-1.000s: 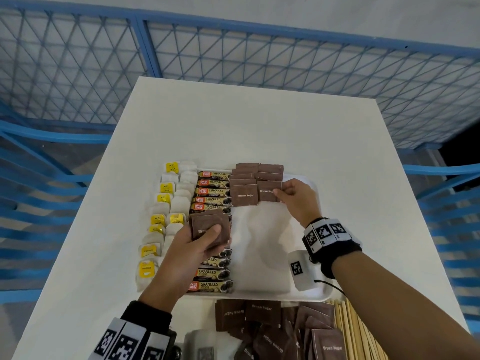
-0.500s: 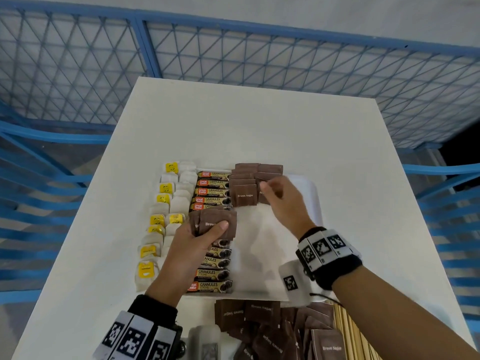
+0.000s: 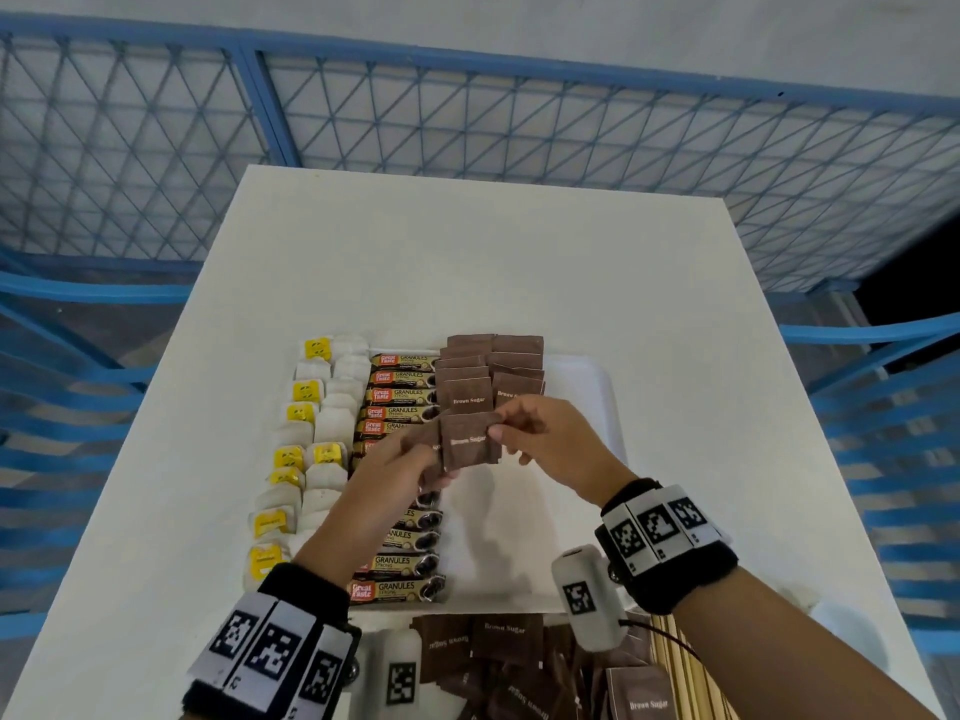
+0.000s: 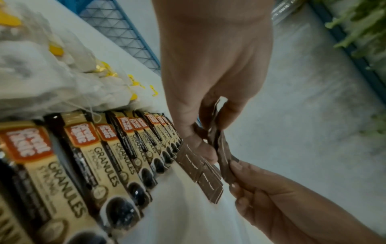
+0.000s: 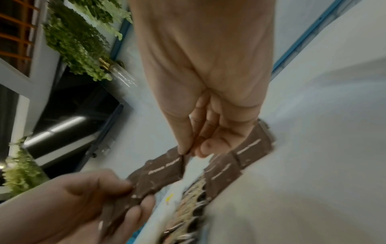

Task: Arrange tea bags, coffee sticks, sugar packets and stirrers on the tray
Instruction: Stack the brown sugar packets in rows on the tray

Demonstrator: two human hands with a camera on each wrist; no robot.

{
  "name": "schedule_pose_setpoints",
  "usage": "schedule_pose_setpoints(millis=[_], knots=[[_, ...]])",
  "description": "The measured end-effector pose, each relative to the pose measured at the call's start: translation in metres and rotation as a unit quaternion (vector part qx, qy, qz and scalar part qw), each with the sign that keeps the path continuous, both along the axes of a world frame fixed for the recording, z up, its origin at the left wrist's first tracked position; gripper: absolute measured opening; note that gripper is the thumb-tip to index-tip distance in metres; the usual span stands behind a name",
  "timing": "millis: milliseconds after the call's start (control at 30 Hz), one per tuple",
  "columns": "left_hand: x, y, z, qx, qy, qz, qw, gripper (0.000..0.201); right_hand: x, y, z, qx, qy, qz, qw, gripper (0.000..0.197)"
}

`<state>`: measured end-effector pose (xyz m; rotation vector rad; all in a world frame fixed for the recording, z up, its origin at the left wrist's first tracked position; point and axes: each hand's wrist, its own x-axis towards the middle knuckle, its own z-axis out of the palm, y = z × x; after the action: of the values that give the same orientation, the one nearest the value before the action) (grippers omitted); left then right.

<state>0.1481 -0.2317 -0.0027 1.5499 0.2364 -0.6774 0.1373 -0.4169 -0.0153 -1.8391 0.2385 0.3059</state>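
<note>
Slippage is the main risk: the left hand (image 3: 400, 465) holds a small fan of brown sugar packets (image 3: 457, 444) above the tray (image 3: 597, 402), thumb and fingers curled round the lower edges, while the right hand (image 3: 550, 444) pinches the front packet's right edge between thumb and forefinger. If that pinch drags more than one packet free, or the left grip loosens as the packet slides out, the rest could drop onto the coffee sticks (image 3: 402, 392) lined up just beside and below them and knock that row askew. A packet set down carelessly could also disturb the two overlapping columns of laid sugar packets (image 3: 491, 374) at the tray's far end. How many packets the left hand holds cannot be counted; in the left wrist view they overlap edge-on. Both wrist views are blurred. Tea bags (image 3: 311, 433) sit left of the coffee sticks, and whether they rest on the tray or on the table (image 3: 467, 252) is unclear. Loose sugar packets (image 3: 498, 667) and wooden stirrers (image 3: 675, 662) at the near edge are cut off by the frame and by the right forearm.
</note>
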Motion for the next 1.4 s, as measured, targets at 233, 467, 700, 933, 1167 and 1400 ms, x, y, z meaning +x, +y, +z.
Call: schedule_pose_setpoints(millis=[233,467,700,933,1167,1400], knots=[[0.026,-0.012,-0.009,0.27,-0.225,-0.106,0.93,0.015,0.015,-0.039,-0.027,-0.105,0.032,-0.071,0.991,0.005],[0.048,-0.025,-0.018,0.281,-0.269,-0.16,0.907,0.011,0.029,-0.045,-0.038,-0.153,0.016,-0.12,0.981,0.006],[0.059,-0.031,-0.029,0.358,-0.334,-0.225,0.843,0.026,0.029,-0.043,-0.037,-0.209,-0.035,-0.127,0.969,0.01],[0.049,-0.031,-0.03,0.435,-0.444,-0.258,0.739,0.034,0.019,-0.032,-0.034,-0.334,-0.128,0.049,0.932,0.038],[0.044,-0.035,-0.035,0.429,-0.452,-0.293,0.725,0.014,0.022,-0.029,-0.039,-0.335,-0.139,0.067,0.929,0.019],[0.044,-0.03,-0.032,0.416,-0.449,-0.294,0.734,0.019,0.021,-0.03,-0.036,-0.331,-0.152,0.071,0.929,0.022]])
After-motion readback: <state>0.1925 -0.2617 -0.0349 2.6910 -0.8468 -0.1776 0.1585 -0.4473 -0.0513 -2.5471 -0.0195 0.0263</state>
